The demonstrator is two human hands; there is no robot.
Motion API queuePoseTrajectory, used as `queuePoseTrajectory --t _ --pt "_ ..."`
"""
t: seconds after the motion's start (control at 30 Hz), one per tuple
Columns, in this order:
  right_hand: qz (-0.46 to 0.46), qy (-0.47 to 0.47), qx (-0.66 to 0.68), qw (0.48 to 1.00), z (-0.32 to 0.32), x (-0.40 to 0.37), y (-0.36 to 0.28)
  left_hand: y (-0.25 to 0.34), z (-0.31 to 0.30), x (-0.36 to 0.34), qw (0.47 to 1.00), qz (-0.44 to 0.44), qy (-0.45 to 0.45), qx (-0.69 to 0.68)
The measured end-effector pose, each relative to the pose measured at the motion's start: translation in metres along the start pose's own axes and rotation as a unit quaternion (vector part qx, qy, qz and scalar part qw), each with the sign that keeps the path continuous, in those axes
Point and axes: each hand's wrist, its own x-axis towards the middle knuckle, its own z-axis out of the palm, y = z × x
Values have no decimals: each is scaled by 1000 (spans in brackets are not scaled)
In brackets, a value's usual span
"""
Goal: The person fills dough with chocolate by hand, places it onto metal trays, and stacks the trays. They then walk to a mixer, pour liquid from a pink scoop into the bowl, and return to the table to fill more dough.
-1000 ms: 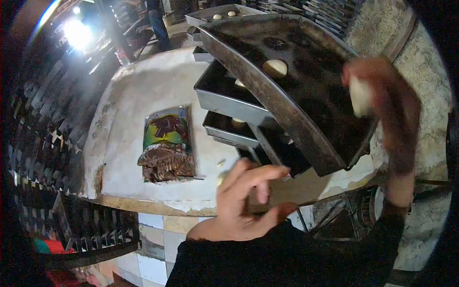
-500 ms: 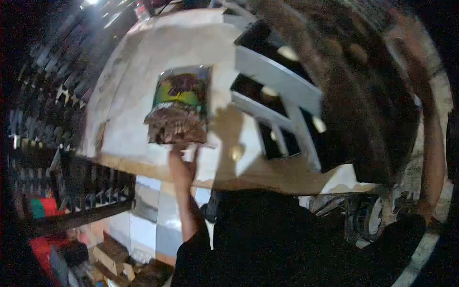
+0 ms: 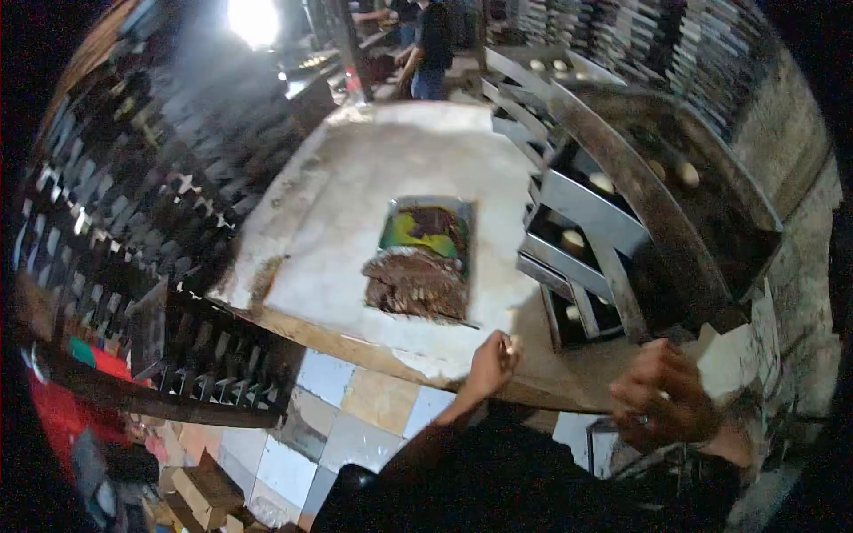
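My left hand (image 3: 494, 362) is at the table's front edge, fingers closed around a small pale dough ball (image 3: 514, 343). To the right, my right hand (image 3: 659, 396) hovers near the same edge with its fingers curled; blur hides whether anything is in it. On the table lies a shallow tray or package (image 3: 473, 244) with a green and yellow print. A brown, crumbly mass (image 3: 414, 286) covers its near half, just beyond my left hand.
Overlapping dark metal trays (image 3: 591, 209) holding pale dough balls are stacked at the right. The whitish worktable (image 3: 355, 186) has a worn wooden front edge. Racks (image 3: 124, 195) stand left, a cardboard box (image 3: 209, 489) below. Another person (image 3: 432, 49) stands at the back.
My left hand has left the brown mass and moved right to the dough ball. My right hand has come down from the far upper right. The view has shifted, showing more background.
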Motion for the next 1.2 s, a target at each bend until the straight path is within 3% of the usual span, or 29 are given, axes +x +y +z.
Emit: queuePoseTrajectory --t 0.1,0.17,0.23,0.27,0.33,0.4,0.47,0.5,0.6,0.63,0.73,0.77,0.83,0.87,0.93,0.97,1.0,1.07,1.1,1.13,1.2 --pt "251 -30 169 953 83 9 -10 51 -41 -48 962 69 196 -177" --pt "337 -40 366 866 162 15 -21 68 -79 -87 972 113 181 -101" --pt "340 -3 461 819 206 42 -51 64 -122 -121 978 170 117 27" --pt "340 15 506 793 223 59 -69 68 -145 -138 975 159 153 23" --pt "313 128 503 795 241 98 -115 78 -189 -169 965 140 223 15" --pt "197 142 402 883 276 115 -146 47 -213 -204 962 67 199 -176" --pt "68 108 351 928 283 142 -180 43 -235 -231 932 -44 260 -249" --pt "75 132 360 920 293 149 -196 50 -244 -242 922 -45 326 -203" --pt "120 149 418 888 318 167 -212 41 -256 -265 908 -1 411 -84" --pt "115 97 416 897 321 173 -215 38 -251 -269 906 15 420 -49" --pt "191 158 425 871 333 177 -227 51 -249 -250 864 88 495 -5" --pt "200 237 415 855 333 191 -228 45 -250 -241 879 100 464 -43" --pt "237 219 324 889 389 177 -190 30 -250 -223 912 83 391 -96" --pt "258 211 279 900 393 183 -182 24 -250 -214 928 54 352 -111" --pt "201 165 259 930 385 192 -145 21 -258 -196 955 -82 266 -102" --pt "164 220 198 941 405 190 -123 25 -262 -186 961 -109 245 -65" --pt "127 274 135 944 423 189 -103 19 -260 -173 944 -123 246 -183" --pt "250 123 393 877 406 196 -78 -4 -250 -150 866 -158 236 -411" --pt "267 149 349 886 387 197 -71 -6 -246 -139 814 -159 238 -505" --pt "320 150 432 830 401 184 -59 -8 -240 -127 824 -180 226 -488" --pt "232 142 300 914 376 180 -41 -44 -207 -112 851 -218 85 -471"
